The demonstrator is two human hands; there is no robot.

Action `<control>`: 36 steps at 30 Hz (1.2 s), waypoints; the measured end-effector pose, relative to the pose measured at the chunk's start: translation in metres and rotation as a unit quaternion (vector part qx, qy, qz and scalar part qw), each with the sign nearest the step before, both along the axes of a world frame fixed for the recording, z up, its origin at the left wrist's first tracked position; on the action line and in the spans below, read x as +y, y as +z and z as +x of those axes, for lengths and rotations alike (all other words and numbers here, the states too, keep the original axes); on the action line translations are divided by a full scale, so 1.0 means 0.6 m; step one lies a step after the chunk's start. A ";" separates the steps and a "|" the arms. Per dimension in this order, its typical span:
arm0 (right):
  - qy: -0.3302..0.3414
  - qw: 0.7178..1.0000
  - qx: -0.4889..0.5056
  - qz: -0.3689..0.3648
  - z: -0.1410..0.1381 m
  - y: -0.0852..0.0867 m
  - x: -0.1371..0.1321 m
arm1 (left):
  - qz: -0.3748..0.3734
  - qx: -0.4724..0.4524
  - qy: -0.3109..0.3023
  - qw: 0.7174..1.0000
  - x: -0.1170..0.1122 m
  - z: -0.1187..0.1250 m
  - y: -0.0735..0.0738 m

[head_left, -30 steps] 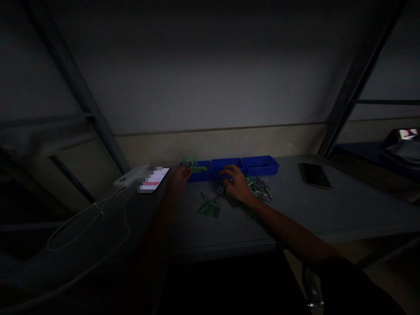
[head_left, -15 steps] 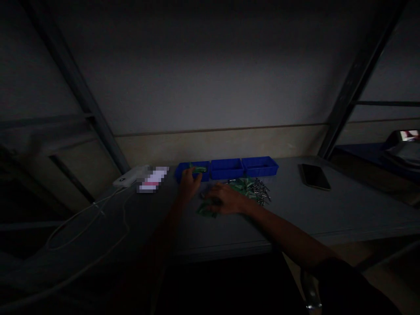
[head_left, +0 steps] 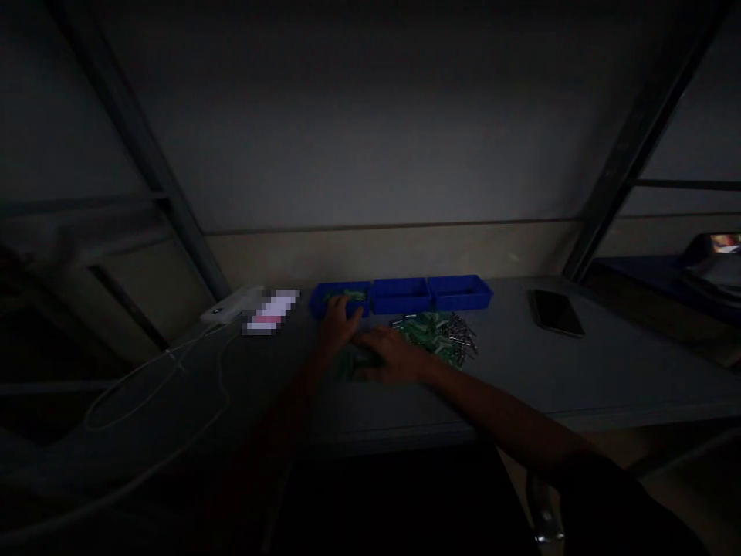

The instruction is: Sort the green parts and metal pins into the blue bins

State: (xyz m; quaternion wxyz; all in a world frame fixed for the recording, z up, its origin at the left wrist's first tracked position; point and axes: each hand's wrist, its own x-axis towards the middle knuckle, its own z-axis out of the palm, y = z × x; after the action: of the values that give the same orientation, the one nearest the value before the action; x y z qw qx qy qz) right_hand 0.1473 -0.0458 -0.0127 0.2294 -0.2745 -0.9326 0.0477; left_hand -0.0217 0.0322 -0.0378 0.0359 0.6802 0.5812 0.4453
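Right hand has shifted left from the pile to a green bag on the desk. Left hand is at the near rim of the left bin, green bags inside; cannot tell whether either hand grips anything.

A dark, short right sleeve — bare forearms, bare hands.

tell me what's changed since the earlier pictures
The left hand moved right, before the left blue rectangular bin; the green plastic packet raised there appears lowered inside, release unclear. The right hand moved left and nearer, to another green packet; grip unclear. The black rectangular phone stayed put.
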 end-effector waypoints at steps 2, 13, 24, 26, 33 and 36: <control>-0.004 1.000 -0.013 0.013 -0.006 -0.003 -0.006 | 0.013 0.007 -0.009 1.000 -0.004 0.005 0.004; 0.049 0.998 0.040 0.008 -0.008 0.005 0.000 | -0.014 -0.023 -0.097 0.995 -0.040 0.013 0.054; -0.156 0.887 0.398 -0.173 0.019 0.000 0.051 | -0.188 -0.217 -0.200 0.937 -0.046 0.027 0.061; -0.172 0.868 0.429 -0.179 0.025 0.000 0.059 | -0.177 -0.169 -0.226 0.943 -0.049 0.031 0.059; -0.159 0.813 0.483 -0.283 0.027 0.008 0.059 | -0.112 -0.155 -0.231 0.954 -0.052 0.033 0.063; -0.123 0.799 0.487 -0.331 0.022 0.008 0.054 | -0.113 -0.221 -0.221 0.943 -0.049 0.032 0.064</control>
State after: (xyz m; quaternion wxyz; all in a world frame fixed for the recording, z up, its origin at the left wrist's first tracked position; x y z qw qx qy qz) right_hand 0.1603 -0.0134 -0.0079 0.5529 -0.3870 -0.5833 0.4520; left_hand -0.0025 0.0025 0.0008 0.3376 0.6678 0.4404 0.4962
